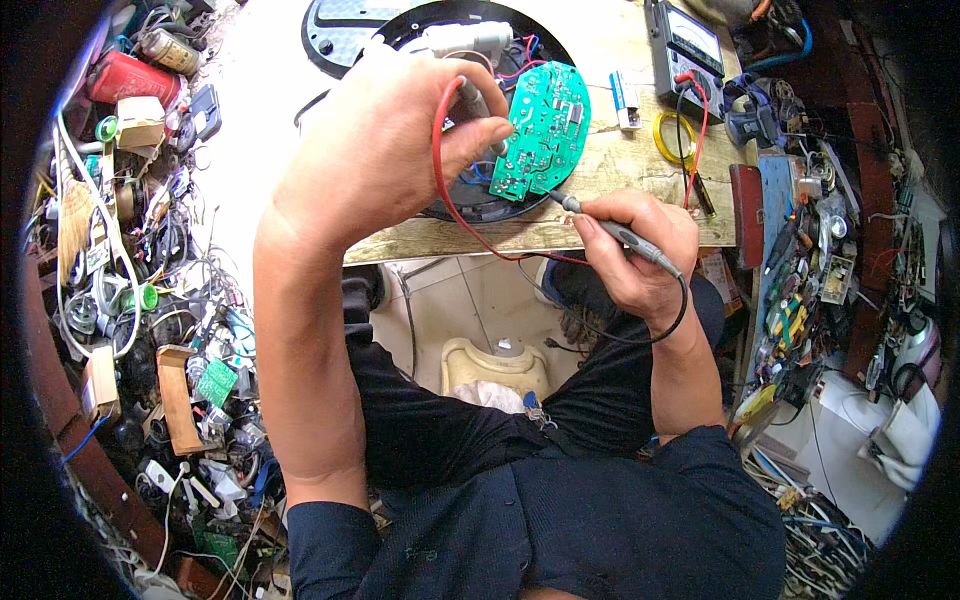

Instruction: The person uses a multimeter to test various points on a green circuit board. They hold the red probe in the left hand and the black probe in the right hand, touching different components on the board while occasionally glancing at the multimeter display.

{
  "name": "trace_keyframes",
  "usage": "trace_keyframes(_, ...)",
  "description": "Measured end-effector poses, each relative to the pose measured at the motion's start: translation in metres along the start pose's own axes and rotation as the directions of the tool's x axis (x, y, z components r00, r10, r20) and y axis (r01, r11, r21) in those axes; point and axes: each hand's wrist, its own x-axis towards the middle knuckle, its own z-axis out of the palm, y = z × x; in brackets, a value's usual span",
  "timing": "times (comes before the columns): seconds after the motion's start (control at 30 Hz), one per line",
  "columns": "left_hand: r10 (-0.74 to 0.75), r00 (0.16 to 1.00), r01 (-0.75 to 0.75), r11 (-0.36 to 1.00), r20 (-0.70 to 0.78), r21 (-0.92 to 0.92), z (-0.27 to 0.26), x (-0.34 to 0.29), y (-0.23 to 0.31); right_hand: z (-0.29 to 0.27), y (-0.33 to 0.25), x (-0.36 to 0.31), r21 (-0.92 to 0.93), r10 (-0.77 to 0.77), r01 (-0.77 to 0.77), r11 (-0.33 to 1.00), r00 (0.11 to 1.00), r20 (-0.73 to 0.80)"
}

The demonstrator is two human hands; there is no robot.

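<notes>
I have the left hand (390, 150) curled around a red-leaded test probe (478, 100), thumb and fingers pinching it so its tip comes down at the upper left edge of the green circuit board (545, 130). The right hand (640, 250) grips the grey-black probe (620, 232) like a pen, its tip touching the board's lower edge. The board sits tilted, propped over the open black round appliance housing (470, 200) on the worn wooden bench top (600, 190), with red and blue wires running from it into the housing. An analogue multimeter (690, 45) stands at the far right of the bench, a yellow tape roll (675, 135) just in front of it (the needle is too small for me to read). I judge the step in hand to be probing two points on the board. The next move, as I see it, calls for keeping both tips steady on their pads while glancing up at the meter, since the tilted board could rock under uneven pressure
</notes>
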Motion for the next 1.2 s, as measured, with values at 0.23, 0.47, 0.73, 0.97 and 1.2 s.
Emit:
trace_keyframes(0.23,0.011,1.0,-0.011,1.0,0.014,-0.022,0.0,0.001,-0.001,0.0,0.0,0.001,-0.003,-0.003,0.003,1.0,1.0,0.01)
trace_keyframes(0.47,0.011,1.0,-0.011,1.0,0.015,-0.019,-0.001,0.0,0.0,0.0,0.001,0.0,-0.008,0.0,0.0,1.0,1.0,0.028)
trace_keyframes(0.73,0.008,1.0,-0.008,1.0,0.013,-0.017,0.0,0.0,-0.002,0.001,0.003,0.002,0.028,-0.034,0.033,0.999,0.999,0.017)
trace_keyframes(0.97,-0.056,0.997,0.056,0.998,0.056,0.013,-0.005,0.001,0.008,-0.002,0.004,0.002,0.026,-0.042,0.041,0.999,0.999,0.034)
trace_keyframes(1.2,-0.057,0.996,0.06,0.997,0.062,-0.038,-0.002,0.001,0.006,-0.003,0.003,0.003,0.042,-0.041,0.039,0.998,0.998,0.052)
